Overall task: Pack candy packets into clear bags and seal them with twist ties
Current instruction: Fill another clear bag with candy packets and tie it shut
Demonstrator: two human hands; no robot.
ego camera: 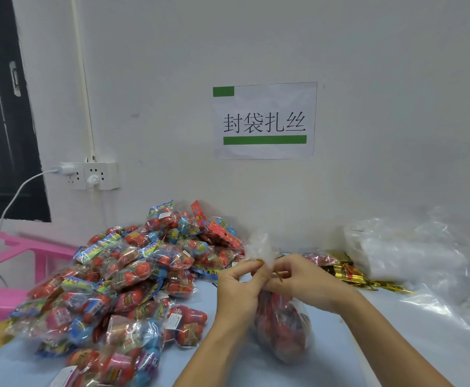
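Table: a pale blue top is sitting against a white wall, and everything is lying on it
Candy pile: a big heap of candy packets is spreading over the left side, red and blue sweets showing through shiny wrappers
Empty bags: a stack of clear bags is waiting on the right, well away from the hands
Filled bag: a clear bag stuffed with red candy is standing almost upright in the middle, right under both hands, its neck pointing up and its loose top fluffing out above the fingers
Spare ties: a bunch of gold twist ties is lying just right of the hands, in front of the empty bags
Left hand: it is curling round the bag's neck from the left, finger and thumb pinching one end of the tie
Right hand: it is curling in from the right, pinching the other end
Twist tie: a thin gold strip is lying across the neck, side to side, one tip poking out near each hand; how many turns it has, I cannot tell
What matters next: the tie is running crossways to the upright neck, between the two hands and touching both, so I think the ends need turning round each other while the neck is squeezed tight
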